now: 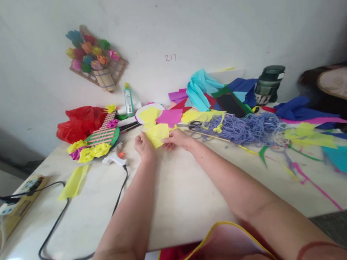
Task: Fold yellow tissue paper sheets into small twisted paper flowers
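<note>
A small piece of yellow crepe paper [156, 135] is held between my two hands above the middle of the table. My left hand [144, 146] pinches its left edge. At its lower right corner the fingers of my right hand [177, 140] are closed on it. Just behind lie a pink paper piece [169, 117] and a round white plate [158, 106] with more yellow paper on it. A pair of scissors [193, 124] rests right of my right hand, beside a thin wooden stick [210, 134].
A glue gun [114, 158] with a black cord lies left of my hands, near a decorated stick craft [102, 136]. Tangled purple yarn [242, 128] and paper scraps spread on the right. A glue bottle [128, 100] stands at the wall. A power strip [18, 211] sits far left.
</note>
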{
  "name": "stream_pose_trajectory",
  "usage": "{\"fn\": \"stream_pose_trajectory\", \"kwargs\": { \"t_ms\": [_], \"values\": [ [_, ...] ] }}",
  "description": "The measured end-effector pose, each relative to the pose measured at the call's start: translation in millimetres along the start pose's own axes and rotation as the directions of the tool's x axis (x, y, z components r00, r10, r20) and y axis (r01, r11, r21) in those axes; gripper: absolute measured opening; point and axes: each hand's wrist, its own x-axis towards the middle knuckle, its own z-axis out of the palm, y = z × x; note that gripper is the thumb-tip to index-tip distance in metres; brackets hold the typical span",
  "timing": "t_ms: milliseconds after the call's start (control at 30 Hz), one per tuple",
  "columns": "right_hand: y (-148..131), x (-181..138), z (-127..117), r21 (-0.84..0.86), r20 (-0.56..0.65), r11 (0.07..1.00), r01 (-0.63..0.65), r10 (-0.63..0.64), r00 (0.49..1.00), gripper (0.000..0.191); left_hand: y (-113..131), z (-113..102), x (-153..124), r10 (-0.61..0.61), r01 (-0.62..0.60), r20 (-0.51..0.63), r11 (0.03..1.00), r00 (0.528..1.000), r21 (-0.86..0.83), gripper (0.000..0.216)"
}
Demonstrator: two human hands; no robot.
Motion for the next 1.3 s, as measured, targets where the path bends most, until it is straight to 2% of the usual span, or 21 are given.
{"fn": "stream_pose_trajectory", "kwargs": {
  "t_ms": [167,333,500,700,900,1100,1200,1300],
  "values": [
    [0,4,-4,0.087,-0.191,0.996,0.023,-0.006,0.982,0.003,1,0,-4,-0.119,0.128,0.091,0.987,0.989,-0.094,0.025],
    [-6,1,-14,0.105,-0.29,0.993,0.058,-0.025,0.957,0.009,6,0,-8,-0.2,0.228,0.214,0.967,0.956,-0.116,0.023],
    [-9,-2,-20,0.032,-0.251,0.997,0.074,-0.064,0.966,0.011,11,-2,-8,-0.217,0.252,0.321,0.965,0.922,-0.071,0.03],
    [-8,-5,-26,-0.061,-0.175,0.996,0.068,-0.078,0.981,0.017,8,-8,-6,-0.257,0.304,0.489,0.952,0.833,-0.017,0.032],
    [-5,-4,-30,-0.074,-0.21,0.994,0.084,-0.098,0.973,0.011,5,-10,-5,-0.241,0.272,0.53,0.962,0.813,0.02,0.03],
    [-6,-5,-33,-0.13,-0.215,0.984,0.121,-0.148,0.965,0.014,7,-10,-7,-0.283,0.331,0.577,0.943,0.766,0.024,0.024],
    [-6,-5,-36,-0.111,-0.182,0.98,0.163,-0.182,0.966,0.015,7,-10,-7,-0.299,0.349,0.587,0.937,0.752,0.029,0.02],
    [-6,-6,-37,-0.11,-0.138,0.978,0.18,-0.194,0.971,0.017,6,-10,-7,-0.299,0.338,0.578,0.94,0.76,0.042,0.017]
  ]
}}
